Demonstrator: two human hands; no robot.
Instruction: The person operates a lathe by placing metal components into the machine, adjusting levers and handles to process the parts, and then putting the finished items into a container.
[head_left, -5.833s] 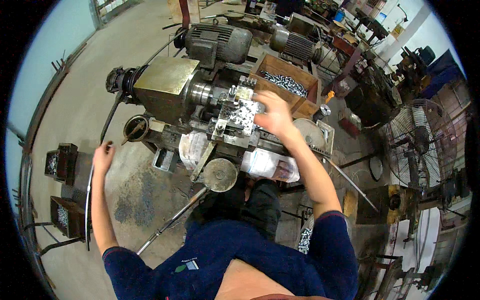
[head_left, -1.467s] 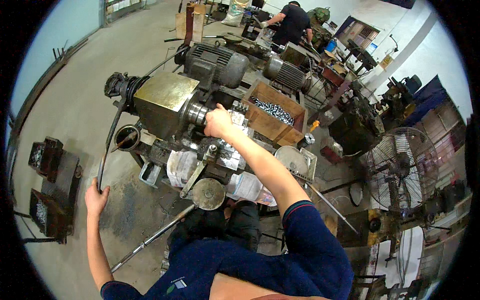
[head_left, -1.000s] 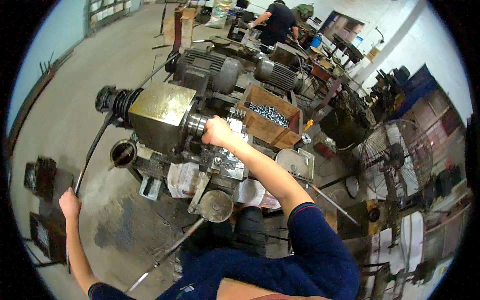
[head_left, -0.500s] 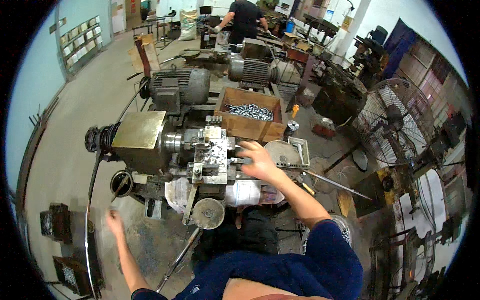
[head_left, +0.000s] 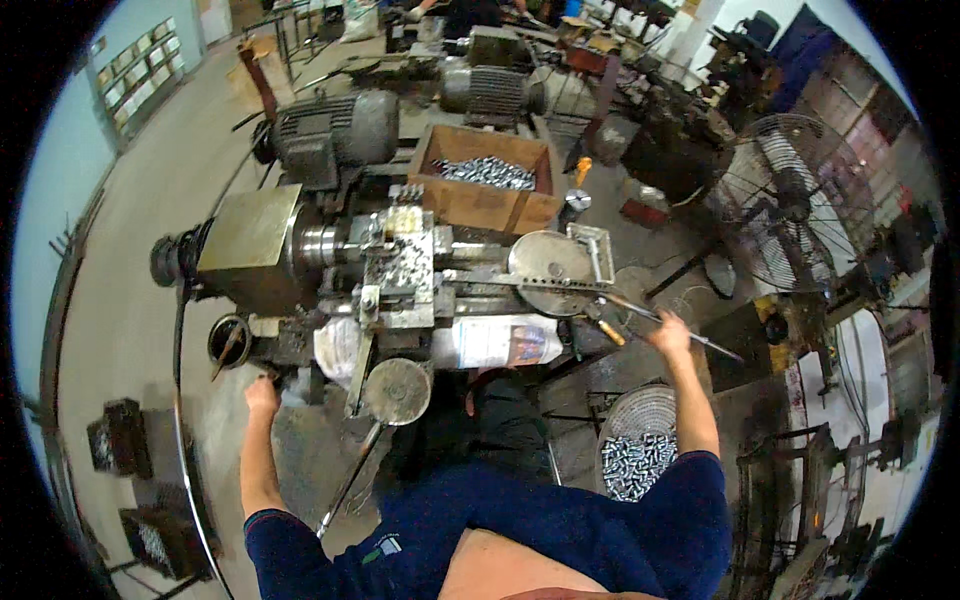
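My right hand (head_left: pixel 672 335) is wrapped round the long metal lever (head_left: pixel 718 349) that reaches out to the right of the lathe-like machine (head_left: pixel 400 268). My left hand (head_left: pixel 262 393) is closed at the machine's lower left edge, below a round pot (head_left: pixel 230 341) with a stick in it. Whatever its fingers hold is hidden. Small metal chips lie scattered over the machine's slide. To the left of the slide sits a spindle (head_left: pixel 318 245) beside a box-shaped metal cover (head_left: pixel 248 228).
A wooden box (head_left: pixel 490 205) of small metal parts stands behind the machine. More fill a round basket (head_left: pixel 640 410) at lower right. A round plate (head_left: pixel 398 392) juts toward me. A large fan (head_left: pixel 792 195) stands right; a co-worker (head_left: pixel 470 14) is at the far end.
My right hand has moved from beside the slide, fingers spread, rightward onto the lever. My left hand has come up to the machine's edge and closed. The view has tilted down.
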